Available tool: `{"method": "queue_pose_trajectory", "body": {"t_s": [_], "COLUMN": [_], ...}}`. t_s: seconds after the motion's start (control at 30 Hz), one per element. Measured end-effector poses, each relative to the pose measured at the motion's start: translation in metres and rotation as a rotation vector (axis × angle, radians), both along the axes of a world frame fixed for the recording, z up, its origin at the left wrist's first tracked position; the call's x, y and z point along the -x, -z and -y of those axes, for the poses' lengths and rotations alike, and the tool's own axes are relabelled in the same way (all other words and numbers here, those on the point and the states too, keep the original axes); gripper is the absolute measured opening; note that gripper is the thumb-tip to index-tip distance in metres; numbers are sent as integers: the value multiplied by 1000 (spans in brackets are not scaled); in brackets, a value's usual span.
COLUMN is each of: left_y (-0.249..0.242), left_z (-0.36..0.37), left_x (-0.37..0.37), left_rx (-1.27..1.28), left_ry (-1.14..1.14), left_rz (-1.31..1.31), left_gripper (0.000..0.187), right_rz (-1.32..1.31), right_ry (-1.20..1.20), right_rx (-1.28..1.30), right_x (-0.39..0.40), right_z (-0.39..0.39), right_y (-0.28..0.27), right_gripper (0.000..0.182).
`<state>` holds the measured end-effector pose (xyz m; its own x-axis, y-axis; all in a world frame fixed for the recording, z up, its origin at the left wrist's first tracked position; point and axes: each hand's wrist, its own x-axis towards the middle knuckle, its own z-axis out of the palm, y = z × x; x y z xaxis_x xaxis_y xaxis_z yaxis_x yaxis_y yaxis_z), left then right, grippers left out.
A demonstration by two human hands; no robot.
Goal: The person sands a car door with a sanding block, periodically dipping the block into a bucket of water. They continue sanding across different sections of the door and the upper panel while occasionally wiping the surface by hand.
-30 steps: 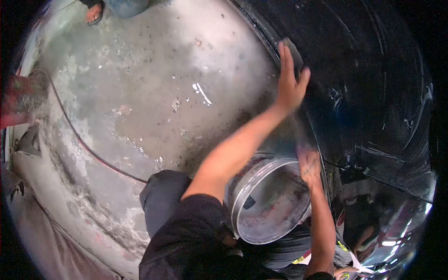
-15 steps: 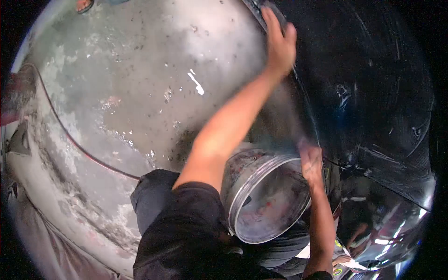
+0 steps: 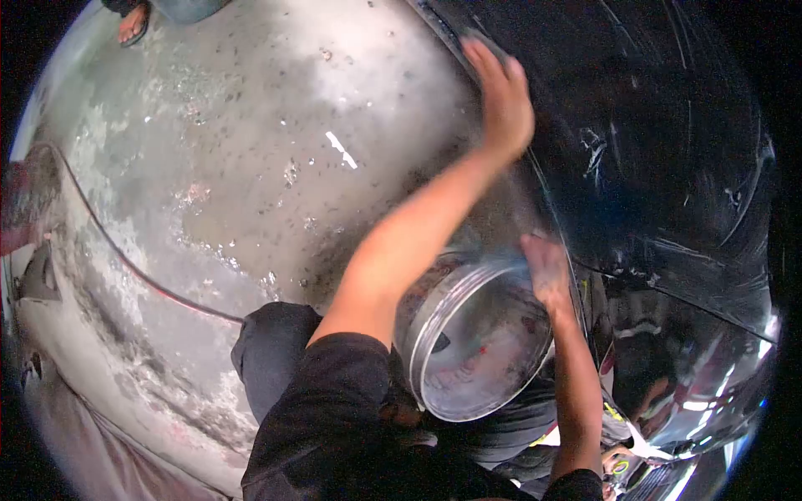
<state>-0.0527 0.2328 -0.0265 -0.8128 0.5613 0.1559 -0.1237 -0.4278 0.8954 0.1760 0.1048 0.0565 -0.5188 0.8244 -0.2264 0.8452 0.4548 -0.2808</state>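
Note:
My left hand (image 3: 505, 108) lies along the edge of a glossy black car body panel (image 3: 652, 175), fingers stretched out and slightly blurred. Nothing can be made out in its grip. Lower down, my right hand (image 3: 547, 265) is by the same panel edge, just above the rim of a bucket (image 3: 422, 334). Blur hides how its fingers are bent. The bucket is tilted with its wide mouth facing me, between my legs. Scratch-like pale marks and reflections show on the black panel.
Wet, stained concrete floor (image 3: 251, 150) spreads out on the left. A thin hose (image 3: 125, 259) curves across it towards my knee (image 3: 276, 342). Another person's sandalled foot (image 3: 132, 25) is at the top left. A shiny curved black part (image 3: 668, 359) stands at the lower right.
The view has shifted slightly. My left hand is a little lower in the picture, while my right hand has risen slightly and moved left. More of the other person's foot shows.

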Motion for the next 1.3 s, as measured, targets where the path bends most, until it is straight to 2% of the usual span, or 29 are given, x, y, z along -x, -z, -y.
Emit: {"method": "queue_pose_trajectory", "body": {"t_s": [0.03, 0.13, 0.23, 0.27, 0.3, 0.37, 0.43, 0.5, 0.53, 0.57, 0.6, 0.67, 0.7, 0.73, 0.83, 0.9, 0.97, 1.07, 1.2, 1.3], "left_y": [0, -7, -35, -32, -38, -28, -37, -44, -34, -31, -33, -38, -25, -25, -22, -11, 0, -5, 1, 13], "left_z": [-12, -10, 24, 33, 43, 11, -10, -27, -18, -10, -8, 13, 18, 31, 5, -19, -32, -23, 26, 6], "left_x": [32, 42, -55, -89, -90, -52, 35, 102, 94, 83, 70, -13, -56, -66, 8, 82, 146, 105, -26, 16], "left_rx": [-24, -24, 169, 187, 167, 69, 98, 251, 275, 182, 72, 129, 198, 164, 109, 62, 77, -39, 5, 86], "left_ry": [-43, -50, 157, 207, 237, 5, -119, -100, -100, -78, -59, -47, -20, 63, -2, -108, -19, -54, 42, 16], "left_rz": [12, 36, 185, 115, 136, 56, -36, 14, 13, 0, -17, -100, -207, -184, -92, -140, -25, 8, -100, -128], "left_gripper": [78, 79, 84, 86, 83, 80, 76, 76, 76, 76, 76, 79, 79, 81, 82, 80, 77, 77, 76, 75], "right_rz": [23, -33, -20, -34, -36, -48, -110, -48, -82, -129, -172, -139, -91, -91, -112, -75, -105, -116, -110, -81], "right_ry": [17, -7, -21, -36, -57, -75, -88, -67, -74, -85, -130, -112, -88, -94, -42, -29, -40, -69, -34, -21], "right_rx": [31, 20, 22, 20, 20, -7, -82, -48, -15, -1, -115, -77, -26, -26, -2, -5, 8, -27, -61, -14], "right_x": [3, -3, -5, -8, -17, -19, -8, -7, -9, -4, 2, -7, -9, -7, -2, 0, -2, -6, 0, 0], "right_z": [-3, -5, -6, -8, -10, -10, -5, -5, -4, -5, 7, -3, -6, -5, -3, -4, -5, -9, 2, -2], "right_y": [-1, 4, 5, 11, 19, 15, 9, 7, 8, 5, -4, 4, 8, 6, 0, 0, 4, 8, -1, 0], "right_gripper": [52, 51, 51, 51, 51, 51, 52, 52, 52, 52, 51, 52, 52, 52, 53, 53, 52, 51, 51, 51]}}
